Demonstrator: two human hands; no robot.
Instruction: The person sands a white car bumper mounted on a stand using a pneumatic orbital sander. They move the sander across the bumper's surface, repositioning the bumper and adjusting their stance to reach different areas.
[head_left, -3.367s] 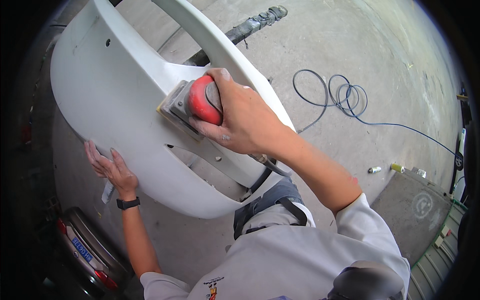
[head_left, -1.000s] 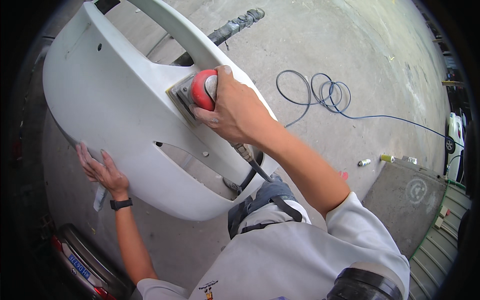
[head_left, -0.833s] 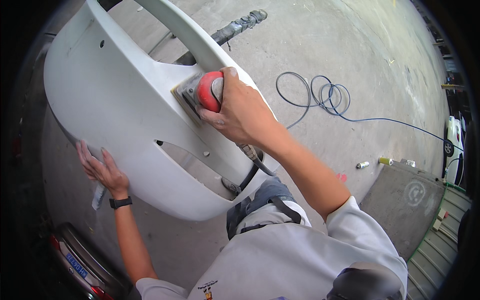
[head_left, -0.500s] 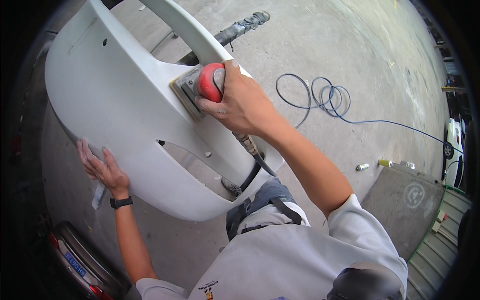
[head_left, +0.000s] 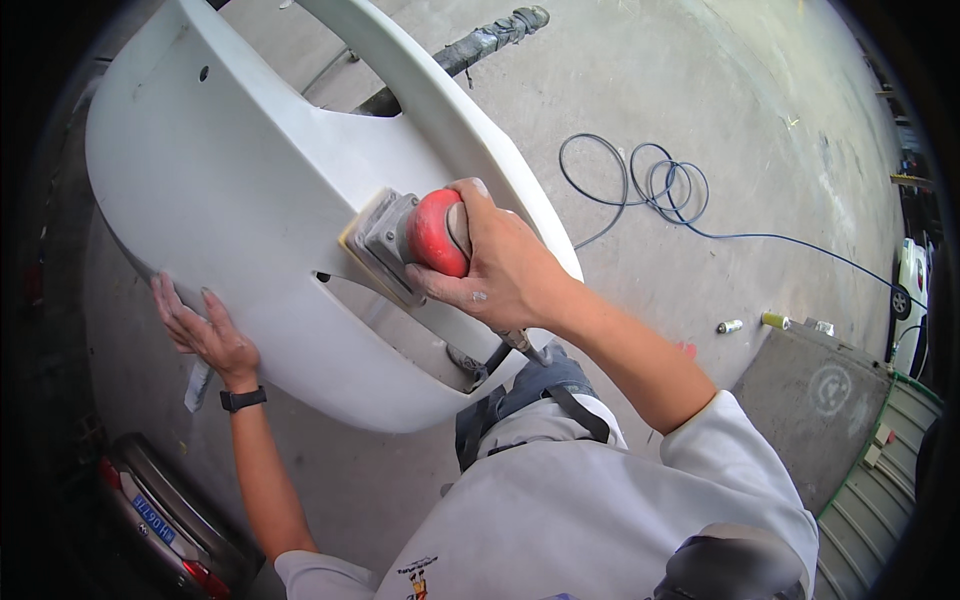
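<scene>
A large white car bumper cover stretches across the left and middle of the head view. My right hand is wrapped round the red top of a sander, whose flat rectangular pad lies against the bumper beside its slot-shaped opening. An air hose fitting runs from the sander toward my body. My left hand, with a dark watch on the wrist, rests on the bumper's lower left edge with its fingers stretched out. Its palm side is hidden.
A wrapped stand arm sticks out behind the bumper. A dark hose lies coiled on the concrete floor to the right. Two small cans are near a grey panel. A dark car stands at lower left, a white car at far right.
My right hand has slid the sander along the bumper, toward my body and slightly right, to beside the opening. My left hand stays in nearly the same place.
</scene>
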